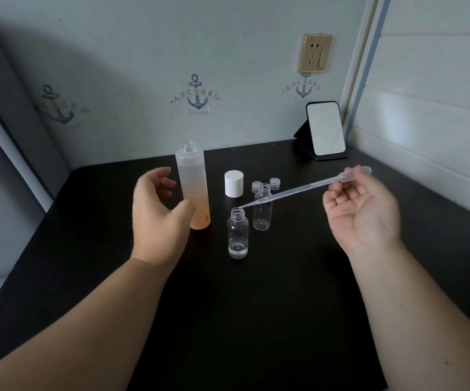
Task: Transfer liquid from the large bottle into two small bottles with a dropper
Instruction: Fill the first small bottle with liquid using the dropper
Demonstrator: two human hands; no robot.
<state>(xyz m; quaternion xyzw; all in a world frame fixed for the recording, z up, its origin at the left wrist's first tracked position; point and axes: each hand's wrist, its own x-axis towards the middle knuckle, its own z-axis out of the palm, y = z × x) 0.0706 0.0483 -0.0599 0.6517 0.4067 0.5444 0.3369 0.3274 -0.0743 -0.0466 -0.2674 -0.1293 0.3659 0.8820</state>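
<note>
Right hand (362, 213) pinches dropper (298, 190), tip at near small bottle (238, 235) mouth; left hand (157, 213) relaxed, thumb touching large bottle (193, 184).

Right hand (365, 210) pinching dropper (298, 190), tip at near small bottle (237, 235), left hand (157, 213) beside large bottle (193, 187)

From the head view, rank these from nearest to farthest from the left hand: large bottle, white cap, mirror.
From the left hand:
1. Large bottle, right beside the thumb.
2. White cap, mid-table, beyond the bottle.
3. Mirror, far right corner by the wall.
</note>
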